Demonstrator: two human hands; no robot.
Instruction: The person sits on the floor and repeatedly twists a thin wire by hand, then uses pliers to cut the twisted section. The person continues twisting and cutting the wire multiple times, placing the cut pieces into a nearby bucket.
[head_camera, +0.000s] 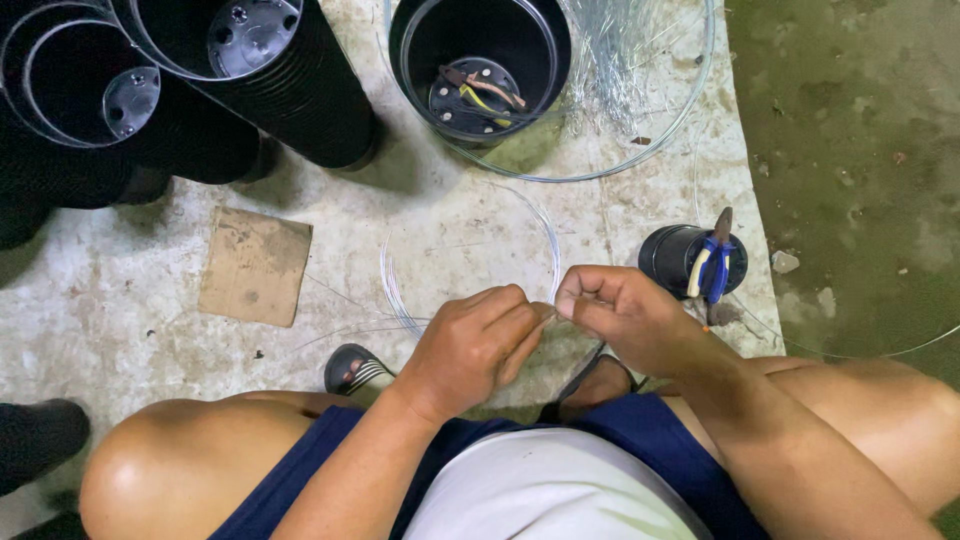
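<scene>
Squatting over the concrete floor (480, 230), I pinch a thin wire loop (470, 255) where its ends cross, my left hand (475, 345) and right hand (620, 315) each closed in a tight grip. It looks light, springy, slippery; best held at that crossing.

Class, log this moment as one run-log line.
left hand: pinching wire loop | right hand: pinching same wire | nearby: small black pot holding pliers | cardboard piece on floor
</scene>
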